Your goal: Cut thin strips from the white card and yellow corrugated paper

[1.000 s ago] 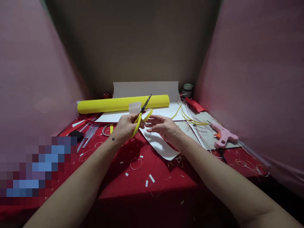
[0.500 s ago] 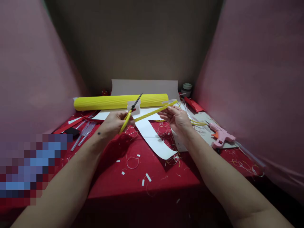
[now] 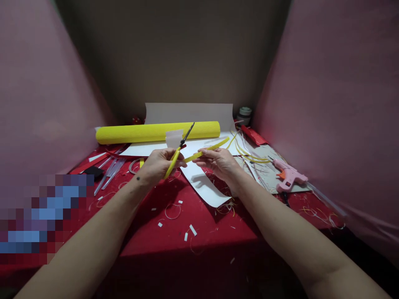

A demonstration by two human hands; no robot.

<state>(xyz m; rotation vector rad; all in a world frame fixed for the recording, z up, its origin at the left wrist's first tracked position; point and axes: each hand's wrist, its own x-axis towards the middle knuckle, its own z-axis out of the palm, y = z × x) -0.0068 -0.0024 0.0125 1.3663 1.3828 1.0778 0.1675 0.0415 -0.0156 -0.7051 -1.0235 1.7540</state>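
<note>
My left hand (image 3: 162,164) is closed on a pair of scissors (image 3: 172,164) with yellow handles, its dark blades pointing up and to the right. The same fingers pinch the near end of a narrow yellow corrugated strip (image 3: 215,146). Around the strip's middle, the fingers of my right hand (image 3: 218,162) are closed. Beyond them the strip's free end bends up to the right. Below both hands a white paper strip (image 3: 204,187) hangs forward over the red cloth.
A yellow corrugated roll (image 3: 134,133) lies at the back on white sheets (image 3: 187,111). A pink glue gun (image 3: 289,176) rests on grey board at right, near yellow strands (image 3: 249,155). Clear sticks (image 3: 112,172) lie at left. Paper scraps and threads litter the red cloth (image 3: 140,232).
My right hand has slid left along the yellow strip, closer to my left hand, and the strip now curves. My left hand with the scissors has shifted slightly right.
</note>
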